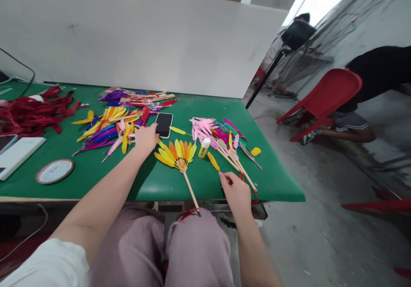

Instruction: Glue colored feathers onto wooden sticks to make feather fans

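A feather fan (177, 155) in yellow and orange lies on the green table, its wooden handle reaching past the front edge over my knee. My right hand (236, 192) pinches a yellow-orange feather (213, 162) by its lower end, just right of the fan. My left hand (146, 140) is at the lower left side of a phone (164, 125), above the fan's left feathers. Its fingers are together, but what they hold, if anything, is hidden. A glue stick (204, 148) with a white cap stands between the fan and the pink feathers.
Mixed colored feathers (105, 133) lie left of the phone, red ribbons (38, 109) farther left. Pink feather fans (224, 143) lie at right beside a yellow cap (255, 151). A tape roll (55, 171) sits front left. Another person (379, 77) is near a red chair (334, 92).
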The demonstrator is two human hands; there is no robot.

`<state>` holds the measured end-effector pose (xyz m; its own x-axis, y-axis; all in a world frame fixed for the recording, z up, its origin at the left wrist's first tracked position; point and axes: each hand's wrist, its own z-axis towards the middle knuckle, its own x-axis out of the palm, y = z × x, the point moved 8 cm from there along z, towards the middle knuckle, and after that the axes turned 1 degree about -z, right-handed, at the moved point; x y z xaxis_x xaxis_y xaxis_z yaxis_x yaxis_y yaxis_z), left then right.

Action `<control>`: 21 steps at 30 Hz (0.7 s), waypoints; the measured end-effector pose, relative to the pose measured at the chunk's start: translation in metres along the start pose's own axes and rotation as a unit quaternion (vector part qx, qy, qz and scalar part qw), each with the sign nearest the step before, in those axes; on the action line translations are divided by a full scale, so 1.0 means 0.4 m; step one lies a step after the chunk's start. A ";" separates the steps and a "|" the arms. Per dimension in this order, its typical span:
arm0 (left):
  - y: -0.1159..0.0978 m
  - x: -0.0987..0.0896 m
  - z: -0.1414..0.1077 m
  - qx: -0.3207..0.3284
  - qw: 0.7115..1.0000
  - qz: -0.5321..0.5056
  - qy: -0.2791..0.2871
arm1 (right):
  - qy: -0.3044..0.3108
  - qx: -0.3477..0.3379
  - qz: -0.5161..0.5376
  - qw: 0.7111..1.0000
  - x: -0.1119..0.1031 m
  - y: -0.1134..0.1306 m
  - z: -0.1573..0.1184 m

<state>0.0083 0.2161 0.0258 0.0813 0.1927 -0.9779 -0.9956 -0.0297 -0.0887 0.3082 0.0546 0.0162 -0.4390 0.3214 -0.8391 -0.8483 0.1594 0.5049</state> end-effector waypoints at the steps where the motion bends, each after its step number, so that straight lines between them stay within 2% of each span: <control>1: 0.001 0.002 0.002 0.002 1.000 -0.013 0.002 | 0.001 0.005 0.004 1.000 -0.002 -0.004 0.002; 6: 0.004 0.002 0.000 0.015 0.994 -0.109 0.006 | 0.014 0.022 0.023 0.999 -0.002 -0.017 0.016; 10: -0.002 -0.034 -0.001 0.022 0.980 -0.197 -0.026 | -0.011 -0.011 0.016 1.000 -0.006 -0.009 0.080; 14: -0.011 -0.108 0.012 0.017 0.943 -0.319 -0.098 | -0.045 -0.083 -0.025 0.995 -0.004 0.008 0.195; 17: -0.037 -0.149 0.035 0.028 0.898 -0.419 -0.130 | -0.066 -0.097 -0.055 0.992 -0.003 0.001 0.294; 19: -0.073 -0.155 0.055 0.043 0.873 -0.470 -0.122 | -0.075 -0.102 -0.075 0.989 0.001 -0.002 0.353; 21: -0.125 -0.143 0.074 0.062 0.859 -0.500 -0.089 | -0.066 -0.117 -0.095 0.986 0.017 0.003 0.399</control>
<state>0.0519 0.2355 0.0918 0.9021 0.2075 -0.3785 -0.4293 0.3414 -0.8361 0.3515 0.2060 0.0436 -0.2367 0.4279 -0.8723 -0.9633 0.0137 0.2681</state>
